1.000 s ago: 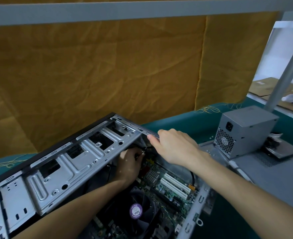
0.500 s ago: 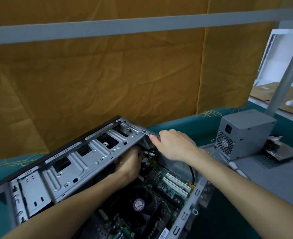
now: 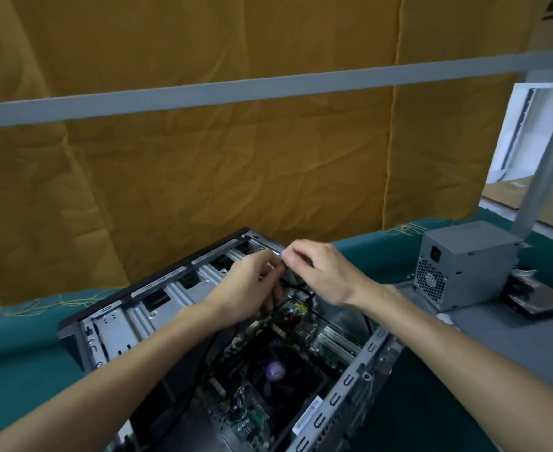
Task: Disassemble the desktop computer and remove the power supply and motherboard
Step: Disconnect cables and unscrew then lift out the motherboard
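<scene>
- The computer case lies on its side on the green tabletop with its open face up, which leaves the inside reachable from above.
- The power supply is already out: it stands on a grey panel to the right, well apart from the case, likely set there to keep the working area free.
- The motherboard is in the bottom of the case with its fan on top, so this half of the task is not yet done.
- The left hand is raised over the far inner corner of the case, fingers curled as if pinching something small; a black cable runs just below, but blur keeps me from telling whether it is what the hand holds.
- The right hand meets it from the other side at the far edge of the case, fingertips bunched close to the left ones. It seems to pinch the same small piece, though I cannot tell for sure.
- Both hands at one spot suggests a plug or clip that needs one hand to steady and one to pull; my guess is a lead is being freed before the board can lift out.
</scene>
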A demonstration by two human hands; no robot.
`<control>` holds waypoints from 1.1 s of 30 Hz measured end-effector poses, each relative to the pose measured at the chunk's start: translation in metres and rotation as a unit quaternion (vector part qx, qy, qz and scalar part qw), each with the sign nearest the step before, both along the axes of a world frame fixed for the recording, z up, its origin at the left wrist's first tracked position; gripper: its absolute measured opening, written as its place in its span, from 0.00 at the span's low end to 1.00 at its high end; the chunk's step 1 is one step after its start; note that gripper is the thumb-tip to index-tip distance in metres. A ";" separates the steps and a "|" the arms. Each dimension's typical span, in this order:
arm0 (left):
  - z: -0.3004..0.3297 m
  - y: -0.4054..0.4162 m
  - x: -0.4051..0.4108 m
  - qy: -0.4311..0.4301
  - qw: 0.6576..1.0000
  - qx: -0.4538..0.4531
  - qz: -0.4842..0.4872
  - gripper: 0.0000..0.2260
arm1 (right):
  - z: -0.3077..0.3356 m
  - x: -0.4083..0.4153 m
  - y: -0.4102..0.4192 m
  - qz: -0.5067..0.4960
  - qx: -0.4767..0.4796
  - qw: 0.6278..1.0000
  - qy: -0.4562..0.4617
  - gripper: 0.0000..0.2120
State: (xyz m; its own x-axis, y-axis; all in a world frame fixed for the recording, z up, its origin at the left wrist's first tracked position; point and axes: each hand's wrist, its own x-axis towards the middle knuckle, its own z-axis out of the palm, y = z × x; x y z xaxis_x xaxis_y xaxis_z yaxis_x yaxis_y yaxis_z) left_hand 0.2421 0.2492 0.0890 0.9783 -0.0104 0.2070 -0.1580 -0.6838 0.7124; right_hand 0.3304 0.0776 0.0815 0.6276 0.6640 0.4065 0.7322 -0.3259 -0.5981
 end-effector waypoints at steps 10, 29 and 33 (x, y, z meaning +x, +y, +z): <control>-0.008 0.028 -0.028 0.040 0.998 0.028 -0.046 0.06 | 0.031 0.008 -0.014 -0.108 0.187 0.975 0.058 0.13; 0.027 0.095 0.004 -0.107 0.964 -0.067 0.234 0.14 | 0.004 0.021 0.024 -0.149 -0.139 0.978 0.051 0.26; 0.020 0.124 0.021 -0.106 0.942 0.020 0.319 0.16 | -0.006 0.020 0.023 -0.164 -0.304 0.938 -0.034 0.14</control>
